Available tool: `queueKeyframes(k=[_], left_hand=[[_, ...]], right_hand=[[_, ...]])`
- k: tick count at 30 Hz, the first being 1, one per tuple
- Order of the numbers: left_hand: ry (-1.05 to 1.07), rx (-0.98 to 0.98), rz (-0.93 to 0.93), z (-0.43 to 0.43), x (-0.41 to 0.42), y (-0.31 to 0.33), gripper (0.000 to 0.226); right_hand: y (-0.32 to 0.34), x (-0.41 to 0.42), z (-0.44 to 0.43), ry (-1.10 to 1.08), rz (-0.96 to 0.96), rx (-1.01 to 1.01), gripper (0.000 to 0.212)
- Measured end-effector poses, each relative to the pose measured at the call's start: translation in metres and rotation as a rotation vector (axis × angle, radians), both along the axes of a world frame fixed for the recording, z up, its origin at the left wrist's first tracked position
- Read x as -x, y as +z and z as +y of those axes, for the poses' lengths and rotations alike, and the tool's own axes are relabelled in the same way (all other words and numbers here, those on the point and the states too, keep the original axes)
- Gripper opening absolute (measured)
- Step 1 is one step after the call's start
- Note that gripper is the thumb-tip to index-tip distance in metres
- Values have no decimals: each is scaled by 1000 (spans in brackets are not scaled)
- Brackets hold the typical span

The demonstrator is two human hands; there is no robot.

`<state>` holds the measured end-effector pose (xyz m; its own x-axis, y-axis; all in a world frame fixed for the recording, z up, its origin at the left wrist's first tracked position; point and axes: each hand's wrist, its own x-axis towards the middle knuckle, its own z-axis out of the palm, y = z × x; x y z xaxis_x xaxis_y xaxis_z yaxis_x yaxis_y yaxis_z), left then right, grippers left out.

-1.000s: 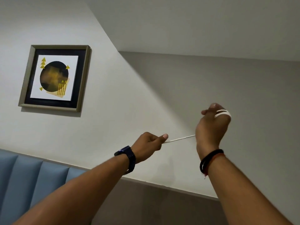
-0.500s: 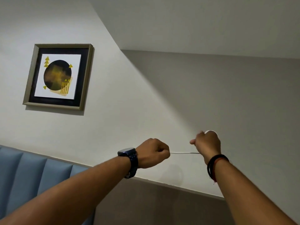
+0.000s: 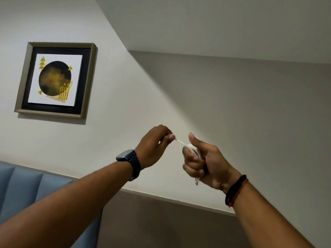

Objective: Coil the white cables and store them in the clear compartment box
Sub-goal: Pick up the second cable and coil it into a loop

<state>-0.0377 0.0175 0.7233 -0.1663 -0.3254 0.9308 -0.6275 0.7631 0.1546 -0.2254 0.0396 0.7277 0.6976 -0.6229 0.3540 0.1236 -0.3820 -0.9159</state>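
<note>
Both hands are raised in front of a wall. A white cable [image 3: 192, 149] is wound in a few loops around the fingers of my right hand [image 3: 206, 160], which is closed with the thumb up; one cable end pokes out below the fist. My left hand [image 3: 155, 145], wearing a dark watch, pinches the free stretch of the cable between thumb and fingers just left of the right hand. That stretch is short and taut. The clear compartment box is not in view.
A framed picture [image 3: 55, 80] hangs on the white wall at upper left. A blue padded backrest [image 3: 26, 190] shows at lower left. A grey lower wall panel [image 3: 170, 221] runs below a ledge.
My right hand has turned palm toward me with the loops showing. My left hand has risen and come closer, so the cable stretch between the hands is shorter.
</note>
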Motion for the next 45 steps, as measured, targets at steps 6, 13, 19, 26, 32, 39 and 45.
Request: queueKeyframes(k=[6, 13, 19, 26, 32, 39, 45], left_hand=[[-237, -66, 348, 8, 39, -20, 18], [-404, -294, 554, 16, 72, -33, 22], [-499, -433, 606, 18, 71, -30, 21], [-761, -571, 600, 19, 60, -28, 22], [-699, -586, 518, 17, 55, -25, 22], [-469, -556, 464, 4, 52, -24, 15], [-352, -534, 489, -8, 52, -28, 18]], right_hand=[[7, -7, 5, 144, -293, -68, 51], [8, -3, 7, 206, -454, -80, 50], [6, 5, 1, 198, -468, -59, 49], [3, 8, -11, 153, -454, -32, 49], [-4, 5, -19, 159, -429, -44, 49], [-11, 9, -30, 13, -366, -60, 48], [-16, 11, -34, -199, -261, 74, 43]])
